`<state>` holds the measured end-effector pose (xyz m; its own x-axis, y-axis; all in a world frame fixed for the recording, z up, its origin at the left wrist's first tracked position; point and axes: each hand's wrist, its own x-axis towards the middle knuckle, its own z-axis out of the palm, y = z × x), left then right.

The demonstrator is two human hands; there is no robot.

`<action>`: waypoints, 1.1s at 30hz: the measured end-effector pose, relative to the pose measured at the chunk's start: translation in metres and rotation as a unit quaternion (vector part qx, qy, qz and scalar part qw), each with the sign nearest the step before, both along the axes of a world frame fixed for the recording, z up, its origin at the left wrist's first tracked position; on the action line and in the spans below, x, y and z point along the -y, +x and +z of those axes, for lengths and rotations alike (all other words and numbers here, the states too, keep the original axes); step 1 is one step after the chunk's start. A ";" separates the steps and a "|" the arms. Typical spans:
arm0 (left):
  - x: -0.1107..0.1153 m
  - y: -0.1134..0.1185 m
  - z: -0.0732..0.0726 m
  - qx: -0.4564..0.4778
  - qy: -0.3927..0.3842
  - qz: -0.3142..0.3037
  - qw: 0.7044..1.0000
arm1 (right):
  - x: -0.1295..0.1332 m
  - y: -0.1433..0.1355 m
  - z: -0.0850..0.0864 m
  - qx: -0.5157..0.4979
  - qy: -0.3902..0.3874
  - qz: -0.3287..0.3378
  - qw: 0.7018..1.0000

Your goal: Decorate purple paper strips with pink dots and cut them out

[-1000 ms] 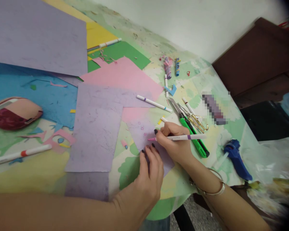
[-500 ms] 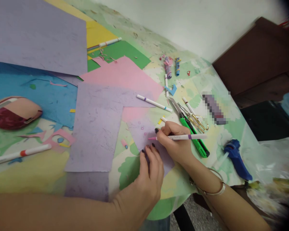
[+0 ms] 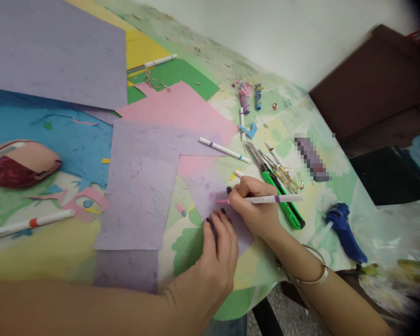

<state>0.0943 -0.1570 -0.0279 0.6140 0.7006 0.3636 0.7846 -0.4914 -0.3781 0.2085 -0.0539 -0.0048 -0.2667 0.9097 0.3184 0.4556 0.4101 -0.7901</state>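
A felt-tip pen [image 3: 290, 198] with a white barrel, a purple band and a pink tip is pinched in my right hand [image 3: 257, 210]. Its tip meets a small lilac piece of paper [image 3: 215, 192], where a few little pink circles show. My left hand [image 3: 212, 263] lies on the lower part of that paper, fingers stretched out and holding it against the table. Part of the piece is hidden under both hands. Beyond my right hand rests a green utility knife [image 3: 290, 214] with its blade out, beside gold-handled scissors [image 3: 283, 173].
A larger cut lilac sheet [image 3: 136, 186] lies left of my hands, overlapping pink paper [image 3: 182, 105]. Another felt-tip pen [image 3: 224, 150] rests across it. A blue glue gun [image 3: 345, 233] sits near the right edge. At far left is a maroon-and-pink computer mouse [image 3: 24, 163].
The pen and my right hand have shifted very slightly to the right. My left hand and the paper keep their place.
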 end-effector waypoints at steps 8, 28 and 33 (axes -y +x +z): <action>-0.002 -0.005 0.007 -0.009 -0.002 -0.018 1.000 | -0.001 0.001 -0.001 0.004 0.010 0.017 1.000; -0.002 -0.004 0.005 -0.008 0.000 -0.010 1.000 | -0.002 0.000 0.000 0.009 -0.001 0.020 1.000; 0.000 -0.001 0.001 0.002 0.007 -0.001 1.000 | -0.001 0.001 0.000 0.007 -0.004 0.018 1.000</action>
